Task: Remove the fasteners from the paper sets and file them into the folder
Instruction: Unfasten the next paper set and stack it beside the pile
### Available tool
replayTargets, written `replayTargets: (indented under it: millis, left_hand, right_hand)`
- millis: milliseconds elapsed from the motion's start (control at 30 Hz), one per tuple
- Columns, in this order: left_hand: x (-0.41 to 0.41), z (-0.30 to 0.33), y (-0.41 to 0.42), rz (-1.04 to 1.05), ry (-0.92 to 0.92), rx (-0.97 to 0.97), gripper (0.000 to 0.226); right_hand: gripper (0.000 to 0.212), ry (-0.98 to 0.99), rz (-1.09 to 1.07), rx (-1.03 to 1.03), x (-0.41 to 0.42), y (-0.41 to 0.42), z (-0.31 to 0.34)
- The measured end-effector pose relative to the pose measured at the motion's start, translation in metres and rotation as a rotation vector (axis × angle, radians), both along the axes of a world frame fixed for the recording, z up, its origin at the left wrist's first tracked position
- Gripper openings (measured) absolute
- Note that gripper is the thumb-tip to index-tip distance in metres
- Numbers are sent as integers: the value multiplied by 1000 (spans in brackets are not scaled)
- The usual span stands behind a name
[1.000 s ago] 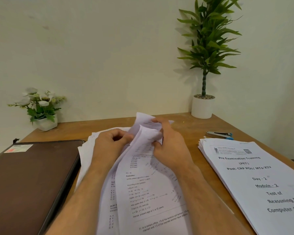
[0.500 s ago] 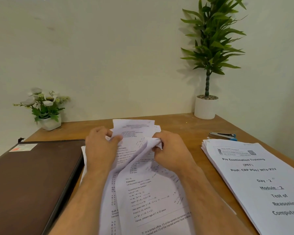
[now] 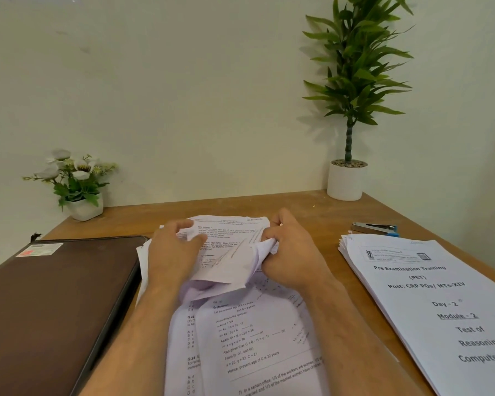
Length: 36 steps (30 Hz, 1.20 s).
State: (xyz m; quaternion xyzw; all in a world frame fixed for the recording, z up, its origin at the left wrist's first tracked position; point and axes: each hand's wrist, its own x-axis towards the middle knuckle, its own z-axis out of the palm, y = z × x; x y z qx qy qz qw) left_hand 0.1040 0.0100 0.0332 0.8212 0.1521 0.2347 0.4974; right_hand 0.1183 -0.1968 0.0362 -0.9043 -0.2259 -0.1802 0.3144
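Paper set [image 3: 240,324] lies mid-desk between the brown folder [image 3: 55,304] and a second stack [image 3: 440,310]; thin, floppy sheets, light, tear easily, so best held close to the fastened top corner; left hand [image 3: 172,252] pinches the upper sheets' left edge, right hand [image 3: 289,252] pinches a crumpled top corner; fastener itself not visible; versus a second ago the folded-back page is opened flatter and the hands are wider apart; stapler-like tool [image 3: 375,228] untouched.
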Motion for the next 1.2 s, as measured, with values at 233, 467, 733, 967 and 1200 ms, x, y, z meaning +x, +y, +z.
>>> replayTargets:
  millis: [233,467,733,967,1200]
  left_hand:
    - [6,-7,0,-47,33,-183,66]
    - [-5,7,-11,-254,-116,42,22]
    - [-19,11,-19,-444,-57,78,26]
    - [-19,12,-17,-547,13,-16,26]
    - [-24,17,-18,-557,22,-175,40]
  right_hand:
    - [12,14,14,-6,-1,2,0]
    - [9,-66,-54,62,5,1,-2]
    - [52,13,8,183,0,-1,1]
    - [59,93,34,184,-4,-3,5]
    - [12,-20,22,73,2,-5,-1]
